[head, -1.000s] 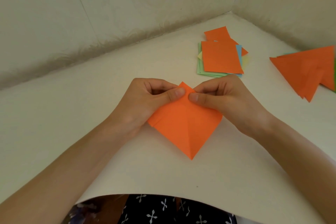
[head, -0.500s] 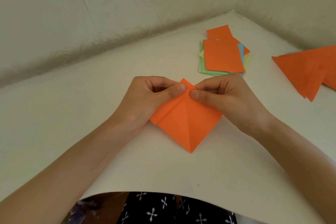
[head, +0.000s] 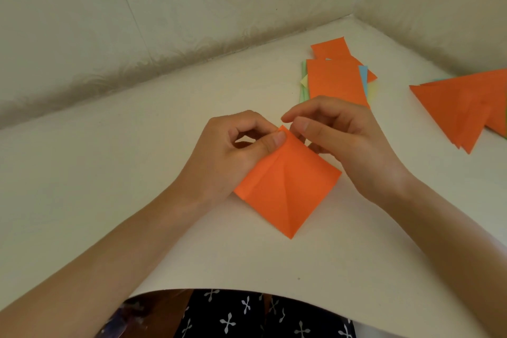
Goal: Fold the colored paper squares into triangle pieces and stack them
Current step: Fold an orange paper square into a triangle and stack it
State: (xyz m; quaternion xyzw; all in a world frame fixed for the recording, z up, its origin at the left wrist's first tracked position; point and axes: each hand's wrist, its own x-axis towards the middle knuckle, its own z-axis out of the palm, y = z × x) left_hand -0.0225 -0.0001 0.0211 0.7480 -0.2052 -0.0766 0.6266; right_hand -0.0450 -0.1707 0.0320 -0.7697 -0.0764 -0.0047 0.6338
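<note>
White sheet (head: 137,200) covers the table and curls over the near edge. Biggest thing in view, all work sits on it. L hand (head: 233,151) next: thumb and curled fingers pinch the left flap of the orange piece (head: 288,189) right at its top corner. R hand (head: 345,143) sits just beside that corner, fingers loosely curled, thumb tip near the point; can't tell if it grips paper or only touches.

Orange piece lies mid-sheet btwn your hands, kite-like, point toward you, centre crease showing, left flap folded in to it. Judged step: mid-fold, right flap not yet in. Next move prob. needs the R side brought to the centre crease, edges flush, then pressed flat — thin paper, likely to skew if the top corner slips.

Far right: triangle pile (head: 461,107), orange, cut by frame edge. Behind R hand: stack of squares (head: 334,82) — orange on top, green, blue, yellow edges under.

No brands, labels or writing legible anywhere
</note>
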